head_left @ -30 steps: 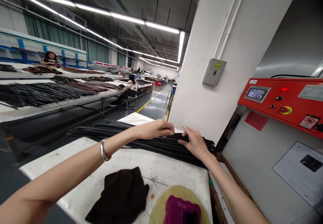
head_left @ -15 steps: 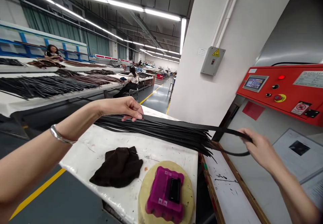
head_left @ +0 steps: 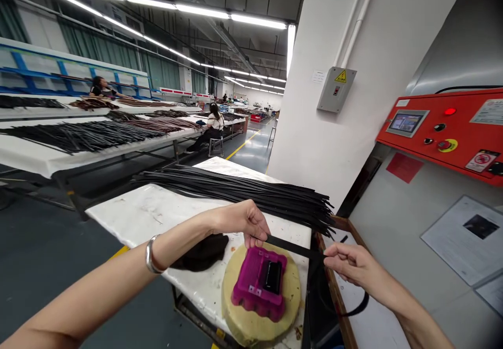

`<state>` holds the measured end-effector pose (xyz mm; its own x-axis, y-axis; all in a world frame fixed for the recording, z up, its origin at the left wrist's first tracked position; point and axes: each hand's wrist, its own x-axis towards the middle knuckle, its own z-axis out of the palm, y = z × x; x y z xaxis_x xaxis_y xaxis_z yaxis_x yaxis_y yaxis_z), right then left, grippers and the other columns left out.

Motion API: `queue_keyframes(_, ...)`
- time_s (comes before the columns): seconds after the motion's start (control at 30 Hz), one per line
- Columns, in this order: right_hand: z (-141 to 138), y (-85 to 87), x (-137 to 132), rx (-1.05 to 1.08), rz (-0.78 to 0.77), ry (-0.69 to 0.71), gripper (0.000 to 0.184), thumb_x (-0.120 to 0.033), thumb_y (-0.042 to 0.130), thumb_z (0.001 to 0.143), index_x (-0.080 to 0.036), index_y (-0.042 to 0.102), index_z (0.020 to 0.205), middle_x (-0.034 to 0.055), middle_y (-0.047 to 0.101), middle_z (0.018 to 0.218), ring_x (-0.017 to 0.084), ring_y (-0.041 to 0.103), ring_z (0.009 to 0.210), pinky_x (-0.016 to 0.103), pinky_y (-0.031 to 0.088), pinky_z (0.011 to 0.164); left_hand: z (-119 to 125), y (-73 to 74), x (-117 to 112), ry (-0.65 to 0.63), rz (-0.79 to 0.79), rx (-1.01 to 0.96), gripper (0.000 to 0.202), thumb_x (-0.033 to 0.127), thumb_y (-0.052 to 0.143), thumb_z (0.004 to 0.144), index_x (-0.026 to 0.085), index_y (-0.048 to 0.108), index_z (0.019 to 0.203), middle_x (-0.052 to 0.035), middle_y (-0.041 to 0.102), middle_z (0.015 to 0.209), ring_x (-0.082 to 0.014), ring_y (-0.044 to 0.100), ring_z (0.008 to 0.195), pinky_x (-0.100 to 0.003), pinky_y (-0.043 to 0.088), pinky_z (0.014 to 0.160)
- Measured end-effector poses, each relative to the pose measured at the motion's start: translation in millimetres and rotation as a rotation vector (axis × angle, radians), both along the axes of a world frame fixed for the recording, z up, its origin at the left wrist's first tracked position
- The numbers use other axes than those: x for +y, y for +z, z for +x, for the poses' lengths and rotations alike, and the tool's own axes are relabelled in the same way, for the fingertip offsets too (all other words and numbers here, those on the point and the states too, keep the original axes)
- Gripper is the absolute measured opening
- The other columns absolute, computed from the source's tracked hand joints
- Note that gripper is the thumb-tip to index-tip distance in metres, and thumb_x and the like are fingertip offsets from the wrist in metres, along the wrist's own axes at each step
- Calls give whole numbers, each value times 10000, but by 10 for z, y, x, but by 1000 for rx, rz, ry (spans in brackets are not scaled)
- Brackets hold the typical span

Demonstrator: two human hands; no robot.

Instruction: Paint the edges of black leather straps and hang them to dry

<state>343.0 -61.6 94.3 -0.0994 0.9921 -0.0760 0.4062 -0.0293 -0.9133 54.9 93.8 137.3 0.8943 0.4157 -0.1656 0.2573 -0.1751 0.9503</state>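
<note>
Hands now share one black strap, pulled free of the strap bundle since the last look: left hand pinches its end, right hand pinches further along, tail looping lower right. Both arms reach forward, over a magenta block on a round pad.

A flat black strap runs straight between the hands, its end pinched by the left hand just above a magenta block. The right hand grips it further along, and past those fingers its tail droops in a loose loop beside the edge of the bench. Behind them, a long bundle of black straps lies flat across the bench, its ends loose and splayed toward the right.
</note>
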Motion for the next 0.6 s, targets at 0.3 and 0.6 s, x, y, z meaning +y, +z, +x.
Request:
queue_keyframes(0.3,-546,-223,-16,-46,2,76,330,-527,554,941,-220,669,902,-20,564,697,104,415,561,242,267,498,-82,-403,-262,86,-73,0,305,396,800,744,125,725,860,-40,702,706,-159,664,634,-259,561,612)
queue_keyframes(0.6,-767,-459,-117,-224,342,-34,211,-374,552,978,-237,675,873,-8,639,833,161,600,788,265,416,703,-140,-549,-523,164,208,11,263,407,666,864,145,673,850,-38,670,747,-159,606,672,-239,442,581)
